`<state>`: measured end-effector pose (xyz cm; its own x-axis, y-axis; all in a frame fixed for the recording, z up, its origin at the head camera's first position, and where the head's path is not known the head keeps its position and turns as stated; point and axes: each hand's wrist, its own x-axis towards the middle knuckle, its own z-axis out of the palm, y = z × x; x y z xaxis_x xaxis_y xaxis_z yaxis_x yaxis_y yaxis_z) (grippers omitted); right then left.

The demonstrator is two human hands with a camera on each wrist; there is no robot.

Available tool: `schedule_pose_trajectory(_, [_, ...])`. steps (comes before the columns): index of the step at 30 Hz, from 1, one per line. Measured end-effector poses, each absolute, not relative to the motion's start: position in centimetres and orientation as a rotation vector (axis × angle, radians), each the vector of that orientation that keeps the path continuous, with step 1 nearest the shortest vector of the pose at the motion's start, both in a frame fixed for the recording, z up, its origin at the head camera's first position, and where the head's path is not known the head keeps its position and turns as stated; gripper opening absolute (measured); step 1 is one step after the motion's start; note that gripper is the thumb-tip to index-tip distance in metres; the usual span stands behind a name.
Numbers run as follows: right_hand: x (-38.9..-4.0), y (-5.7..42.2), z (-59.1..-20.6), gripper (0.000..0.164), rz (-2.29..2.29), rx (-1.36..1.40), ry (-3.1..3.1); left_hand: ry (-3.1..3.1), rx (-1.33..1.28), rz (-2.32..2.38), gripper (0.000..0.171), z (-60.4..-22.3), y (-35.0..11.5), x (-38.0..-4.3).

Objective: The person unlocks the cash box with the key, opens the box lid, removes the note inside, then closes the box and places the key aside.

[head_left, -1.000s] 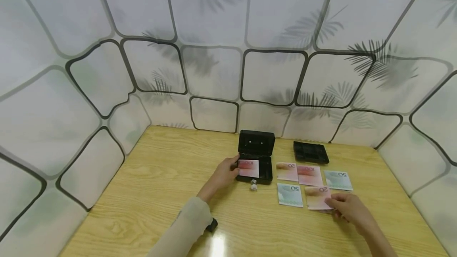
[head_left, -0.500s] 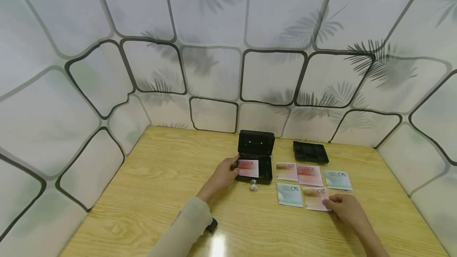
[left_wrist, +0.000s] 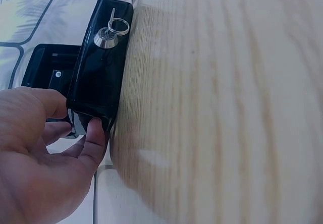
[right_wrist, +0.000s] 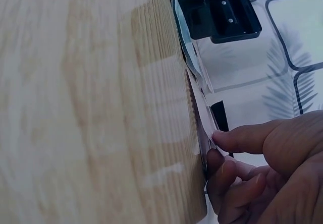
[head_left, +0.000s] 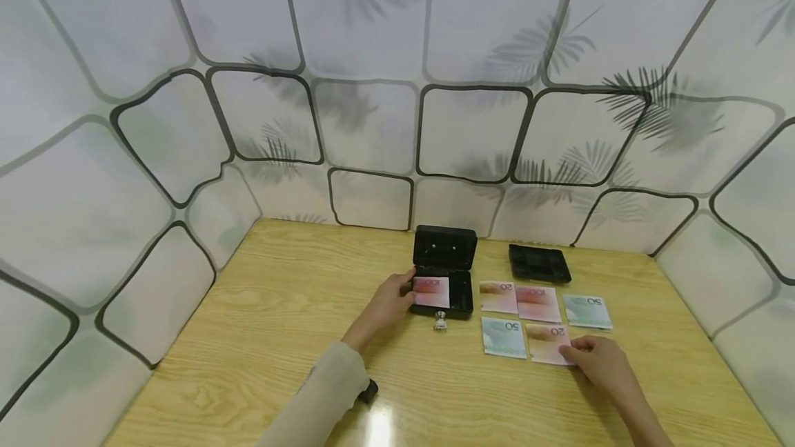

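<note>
A black cash box point(head_left: 460, 305) stands with its lid up, keys hanging from the lock point(left_wrist: 106, 37) on its front. Inside, on the left, lies a pink 100 banknote point(head_left: 431, 292). My left hand point(head_left: 386, 303) grips the box's left side, thumb at the top edge and fingers against the wall. My right hand point(head_left: 601, 359) pinches the right edge of a 20 banknote point(head_left: 545, 345) between thumb and fingers, low over the table. Beside it lies a 50 banknote point(head_left: 504, 338). Behind are another 20 banknote point(head_left: 498, 297), a 100 banknote point(head_left: 538, 304) and a 50 banknote point(head_left: 587, 312).
A black compartment tray point(head_left: 539, 263) sits at the back right of the wooden table point(head_left: 261, 309). Patterned fabric walls point(head_left: 373, 123) close off the back and sides. A small black object point(head_left: 369, 392) shows beside my left sleeve.
My right hand has moved slightly left with the 20 banknote, closer to the 50 banknote beside it. My left hand keeps its place on the cash box.
</note>
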<state>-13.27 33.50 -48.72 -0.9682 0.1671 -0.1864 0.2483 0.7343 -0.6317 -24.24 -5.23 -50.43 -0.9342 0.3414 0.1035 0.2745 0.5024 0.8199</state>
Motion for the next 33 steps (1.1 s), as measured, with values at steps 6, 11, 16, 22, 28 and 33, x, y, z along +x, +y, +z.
schedule_pose_trajectory(6, [-13.2, 33.6, -48.5, 0.04, -1.001, 0.345, 2.831, 2.651, 0.549, 1.438, 0.055, -50.3, -5.2, -24.2])
schedule_pose_trajectory(11, [-13.1, 33.4, -47.7, 0.047, -0.966, 0.379, 2.889, 2.655, 0.555, 1.443, 0.055, -50.3, -5.3, -24.2])
schedule_pose_trajectory(16, [-13.1, 32.7, -46.4, 0.052, -1.052, 0.406, 2.944, 2.652, 0.552, 1.445, 0.055, -50.4, -5.2, -24.3])
schedule_pose_trajectory(22, [-13.7, 31.3, -45.5, 0.048, -1.222, 0.367, 2.933, 2.662, 0.56, 1.437, 0.055, -50.5, -5.2, -24.4])
schedule_pose_trajectory(28, [-14.7, 29.4, -45.1, 0.044, -1.346, 0.259, 2.881, 2.646, 0.546, 1.441, 0.055, -50.5, -5.2, -24.3])
schedule_pose_trajectory(33, [-15.7, 27.5, -44.8, 0.044, -1.454, 0.204, 2.808, 2.642, 0.546, 1.44, 0.055, -50.4, -5.2, -24.3])
